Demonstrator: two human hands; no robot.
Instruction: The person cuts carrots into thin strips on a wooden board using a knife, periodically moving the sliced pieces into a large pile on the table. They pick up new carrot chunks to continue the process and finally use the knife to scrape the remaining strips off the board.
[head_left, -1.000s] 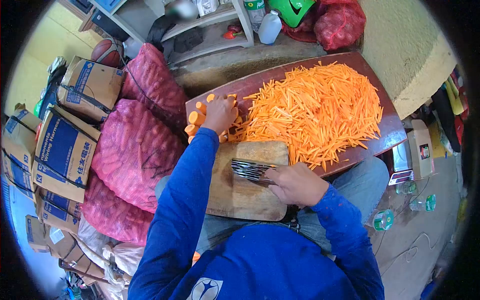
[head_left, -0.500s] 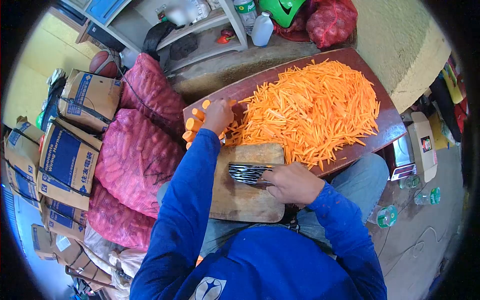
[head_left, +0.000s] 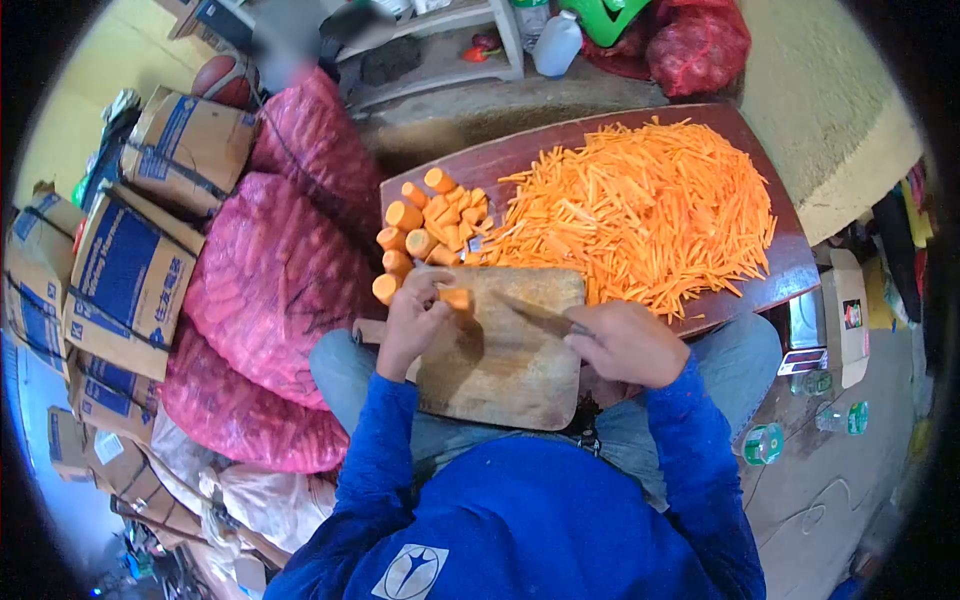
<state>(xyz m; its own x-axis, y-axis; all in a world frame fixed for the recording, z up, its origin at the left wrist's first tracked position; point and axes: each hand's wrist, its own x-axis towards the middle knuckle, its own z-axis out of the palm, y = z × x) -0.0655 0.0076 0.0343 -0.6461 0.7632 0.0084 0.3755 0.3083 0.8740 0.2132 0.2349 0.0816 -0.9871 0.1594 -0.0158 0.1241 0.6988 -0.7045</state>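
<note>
My left hand (head_left: 418, 318) is at the left edge of the wooden cutting board (head_left: 510, 385), fingers closed on a short orange carrot piece (head_left: 457, 299). My right hand (head_left: 632, 345) grips a knife (head_left: 540, 316), its blade pointing left over the board, apart from the carrot piece. Beyond the board, thick carrot chunks (head_left: 404, 215) stand and lie at the table's left end. To their right rises a large heap of carrot sticks (head_left: 640, 215).
The board rests across my lap against the dark red table (head_left: 795, 262). Pink mesh sacks (head_left: 270, 290) of carrots and strapped cardboard boxes (head_left: 128, 290) crowd the left. Plastic bottles (head_left: 763, 444) lie on the floor at right. A shelf (head_left: 440, 80) stands behind.
My left hand has come back from the carrot chunks to the board with a carrot piece. The knife has turned, its broad side no longer facing up. The whole view has shifted slightly.
</note>
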